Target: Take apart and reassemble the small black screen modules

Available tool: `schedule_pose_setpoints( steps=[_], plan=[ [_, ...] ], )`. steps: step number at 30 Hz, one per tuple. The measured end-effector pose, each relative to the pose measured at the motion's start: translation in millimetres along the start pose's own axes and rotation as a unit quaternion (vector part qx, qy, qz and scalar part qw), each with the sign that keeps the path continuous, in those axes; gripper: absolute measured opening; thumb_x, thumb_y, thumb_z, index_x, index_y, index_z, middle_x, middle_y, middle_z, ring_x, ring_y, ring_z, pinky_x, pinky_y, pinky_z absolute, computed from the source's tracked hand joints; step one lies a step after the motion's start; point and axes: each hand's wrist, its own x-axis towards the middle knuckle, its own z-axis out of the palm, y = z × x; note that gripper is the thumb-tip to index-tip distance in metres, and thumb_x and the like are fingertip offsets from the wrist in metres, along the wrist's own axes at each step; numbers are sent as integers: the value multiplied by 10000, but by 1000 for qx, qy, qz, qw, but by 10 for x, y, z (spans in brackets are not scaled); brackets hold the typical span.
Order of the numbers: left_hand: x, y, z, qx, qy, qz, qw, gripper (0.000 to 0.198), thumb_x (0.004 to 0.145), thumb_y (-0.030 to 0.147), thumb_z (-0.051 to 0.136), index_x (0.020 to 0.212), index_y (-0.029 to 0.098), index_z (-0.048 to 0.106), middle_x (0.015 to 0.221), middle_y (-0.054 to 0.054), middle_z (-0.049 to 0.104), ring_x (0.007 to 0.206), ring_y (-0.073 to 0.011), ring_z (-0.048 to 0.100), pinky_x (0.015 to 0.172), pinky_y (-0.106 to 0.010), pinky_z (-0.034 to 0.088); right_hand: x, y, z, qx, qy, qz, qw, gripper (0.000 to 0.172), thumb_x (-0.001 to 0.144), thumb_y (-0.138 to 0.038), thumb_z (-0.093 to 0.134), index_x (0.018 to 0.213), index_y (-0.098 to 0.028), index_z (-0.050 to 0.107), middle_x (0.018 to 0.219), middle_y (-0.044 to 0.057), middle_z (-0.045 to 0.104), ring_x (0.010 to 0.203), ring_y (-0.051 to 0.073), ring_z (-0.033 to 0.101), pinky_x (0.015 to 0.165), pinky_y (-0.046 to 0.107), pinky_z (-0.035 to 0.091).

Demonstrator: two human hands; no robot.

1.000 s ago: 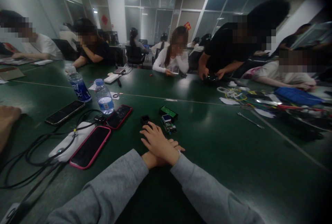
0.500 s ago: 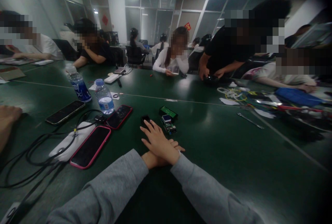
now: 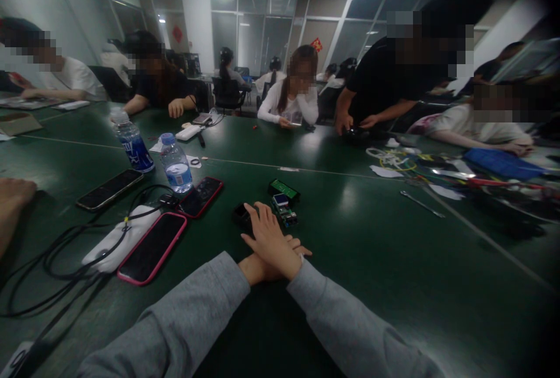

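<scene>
My right hand lies crossed over my left hand on the green table, its fingers stretched out toward the far left. Beneath it, the left hand rests flat, mostly covered, with a few extended fingertips showing at the right. Touching or just beside my right fingertips is a small black case, partly hidden by them. Just beyond the right hand sits a small green circuit board with a little screen. Behind that is a black case holding a green board. Neither hand holds anything.
To the left lie a pink-edged phone, a white power bank with black cables, a red-edged phone, a black phone and two bottles. A metal wrench-like tool and tangled wires are right. Several people sit around.
My right fingers have drawn back and closer together. More of the small black case shows, apparently shifted left. Across the table, a person's hand has come down from the face to the table.
</scene>
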Motion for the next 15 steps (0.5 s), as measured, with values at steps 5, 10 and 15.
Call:
schedule_pose_setpoints(
  steps=[5,10,15],
  plan=[
    [-23,16,-20,2,10,3,1000,493,1075,336,415,1564,282,407,1512,-87,534,1387,-278,478,1166,-492,340,25,13,6,28,-49,22,998,716,951,-262,674,1572,-87,365,1374,199,572,1277,320,568,1081,503,504],
    [-42,61,-65,1,18,-1,1000,476,1083,358,417,1549,269,440,1504,-92,549,1367,-271,506,1170,-470,343,51,82,29,43,-28,20,998,676,942,-209,677,1548,-82,407,1394,189,590,1272,302,577,1099,487,484],
    [-58,105,-111,29,17,-5,999,492,1077,354,437,1562,273,442,1555,-108,527,1400,-315,502,1169,-523,358,63,130,9,76,-34,-3,997,623,1014,-377,615,1549,-125,418,1446,181,553,1326,300,538,1112,502,473]
  ],
)
